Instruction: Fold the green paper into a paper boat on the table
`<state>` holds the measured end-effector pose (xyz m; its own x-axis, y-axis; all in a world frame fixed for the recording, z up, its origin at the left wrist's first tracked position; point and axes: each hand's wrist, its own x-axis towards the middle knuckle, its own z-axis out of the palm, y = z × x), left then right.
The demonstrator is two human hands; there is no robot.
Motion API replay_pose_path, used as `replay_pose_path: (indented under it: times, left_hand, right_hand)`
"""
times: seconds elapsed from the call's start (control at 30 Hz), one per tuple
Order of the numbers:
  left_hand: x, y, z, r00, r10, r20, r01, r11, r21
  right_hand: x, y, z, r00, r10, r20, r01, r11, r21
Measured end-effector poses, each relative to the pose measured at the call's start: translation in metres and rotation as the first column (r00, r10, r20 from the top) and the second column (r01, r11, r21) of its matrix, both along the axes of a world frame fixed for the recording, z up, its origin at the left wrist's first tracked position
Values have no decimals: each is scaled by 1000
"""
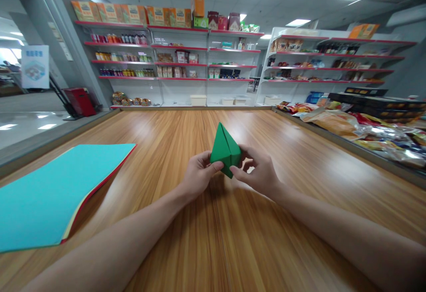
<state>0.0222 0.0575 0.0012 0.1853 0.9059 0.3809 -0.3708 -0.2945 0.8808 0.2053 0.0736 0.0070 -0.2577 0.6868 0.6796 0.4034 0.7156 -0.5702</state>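
Green folded paper (225,151) held above bench (233,238), long axis upright, tip away. Left hand (199,174) fingers pinch left edge; right hand (261,173) fingers pinch lower right corner. Both equally near.

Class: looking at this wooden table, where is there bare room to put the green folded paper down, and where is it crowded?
Bare wood lies between the paper stack and the left hand, and beyond the green paper toward the table's far edge. Right of the right hand is also bare. The right edge is crowded with snack packets.
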Motion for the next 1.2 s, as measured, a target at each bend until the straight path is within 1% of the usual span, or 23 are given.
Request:
replay_pose_path:
  times: [0.07,0.17,0.23,0.4,0.5,0.57,0.63,0.77,0.83,0.93,1.0,1.1,1.2]
  left_hand:
    - [0,-1,2,1000,-27,-10,27,1000,8]
    - [0,-2,3,999,-45,-15,45,999,2]
    - [-1,-2,3,998,-58,-24,58,998,5]
    - [-2,-1,4,992,-96,-80,99,994,36]
    - [-2,-2,7,991,-97,-95,101,994,46]
    - [-1,-3,9,990,-97,-99,103,993,57]
    - [-1,-3,8,990,-89,-109,97,993,69]
    - [-1,-3,0,987,7,-164,9,995,101]
    - [-1,-3,-4,983,59,-177,-44,995,87]
    - [-1,-2,-8,980,118,-162,-123,992,-18]
    - [-1,-1,-9,979,127,-162,-140,987,-72]
    - [-1,0,-8,975,120,-188,-138,987,-87]
    - [-1,1,-7,965,144,-220,-167,982,-90]
  right_hand:
    - [1,0,-1,1000,-9,-9,9,1000,20]
    - [2,-1,-1,1000,11,-21,-10,999,37]
    - [2,-1,-1,1000,5,-16,-4,997,78]
    - [3,-4,1,994,-91,64,73,966,248]
    - [4,-6,1,983,-152,104,115,949,294]
    - [5,-7,1,978,-175,115,133,942,308]
    - [5,-7,1,980,-160,115,119,945,305]
    - [8,0,-1,991,-97,91,72,966,247]
    - [12,8,-2,987,-116,115,86,968,238]
    - [24,24,-4,963,-199,184,141,948,286]
    - [36,38,-3,940,-222,261,141,945,296]
    - [59,58,2,871,-286,400,174,940,294]
    - [80,73,6,777,-418,470,293,902,316]
